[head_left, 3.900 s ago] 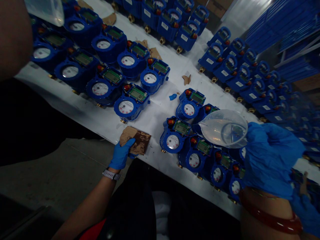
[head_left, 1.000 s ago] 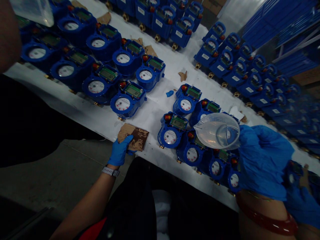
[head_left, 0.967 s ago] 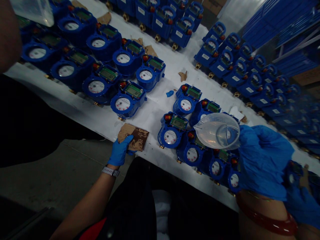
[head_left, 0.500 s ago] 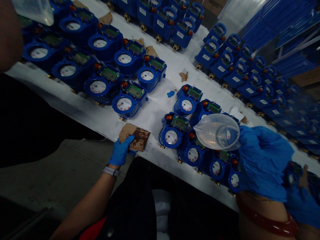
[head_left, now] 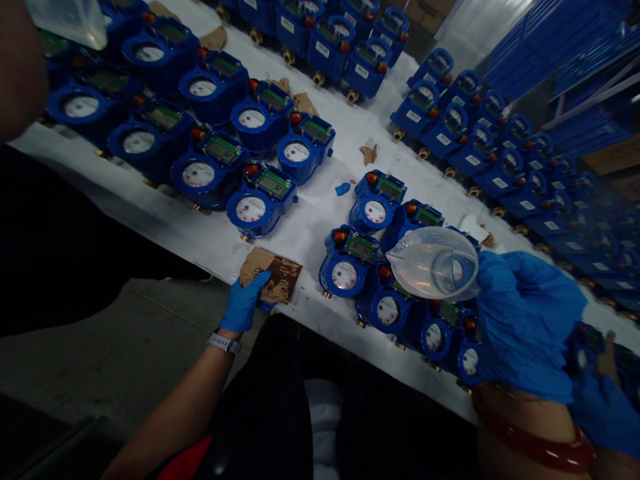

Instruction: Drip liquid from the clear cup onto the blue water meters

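Note:
My left hand (head_left: pixel 245 300), in a blue glove with a watch at the wrist, is closed on a torn piece of cardboard (head_left: pixel 280 283) at the table's near edge. My right hand (head_left: pixel 530 320), gloved in blue with a red bangle below it, is closed on a translucent plastic pouring cup (head_left: pixel 433 263). The cup is held above the right group of blue water meters, its pointed spout toward the left; whether liquid is flowing I cannot tell. Close to the cup stands a water meter (head_left: pixel 345 267) with a round white dial and an uncovered green display board.
More water meters (head_left: pixel 253 207) stand at left. Rows of labelled blue meters (head_left: pixel 473 157) line the far side. Cardboard scraps (head_left: pixel 369 154) and a blue scrap (head_left: pixel 343 189) lie on the white table (head_left: pixel 320 210). A co-worker's gloved hand (head_left: pixel 607 400) is at far right; another plastic cup (head_left: pixel 75 23) is upper left.

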`<state>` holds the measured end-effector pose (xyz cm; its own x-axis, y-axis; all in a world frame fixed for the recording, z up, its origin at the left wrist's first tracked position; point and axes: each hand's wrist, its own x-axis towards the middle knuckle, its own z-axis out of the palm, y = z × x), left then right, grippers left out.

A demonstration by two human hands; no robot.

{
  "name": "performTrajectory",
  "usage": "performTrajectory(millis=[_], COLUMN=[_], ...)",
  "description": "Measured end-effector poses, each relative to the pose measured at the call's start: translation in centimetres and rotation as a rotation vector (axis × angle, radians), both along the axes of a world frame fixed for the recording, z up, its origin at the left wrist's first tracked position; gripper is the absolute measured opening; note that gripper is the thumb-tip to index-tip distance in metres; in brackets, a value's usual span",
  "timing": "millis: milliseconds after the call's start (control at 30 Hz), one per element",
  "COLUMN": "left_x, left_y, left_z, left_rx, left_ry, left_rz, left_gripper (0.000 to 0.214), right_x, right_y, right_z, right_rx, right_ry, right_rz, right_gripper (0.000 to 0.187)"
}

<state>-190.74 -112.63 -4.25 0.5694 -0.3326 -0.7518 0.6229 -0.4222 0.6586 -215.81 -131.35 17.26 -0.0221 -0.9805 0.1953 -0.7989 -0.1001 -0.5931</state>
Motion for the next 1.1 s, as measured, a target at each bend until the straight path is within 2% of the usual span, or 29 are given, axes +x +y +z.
performTrajectory(millis=[133, 400, 667, 1100], left_x=[0.0, -0.1, -0.1, 0.1], left_y=[0.0, -0.4, -0.4, -0.5], left_z=[0.1, 1.3, 0.9, 1.4], left_rx=[-0.012, -0.02, -0.025, 0.004], left_ry=[0.007, 0.028, 0.025, 0.056], left_rz=[0.005, 0.024, 0.058, 0.041], left_gripper=[0.037, 0.029, 0.029, 0.025], right_x=[0.2, 0.7, 1.0, 1.8], right_y=[0.0, 0.0, -0.3, -0.2], right_z=[0.1, 0.1, -0.2, -0.5], right_rx=[0.019, 0.013, 0.002, -0.014], right_ry=[0.0, 0.019, -0.006, -0.048], right_rz=[0.02, 0.042, 0.03, 0.065], right_gripper=[0.031, 0.033, 0.032, 0.03])
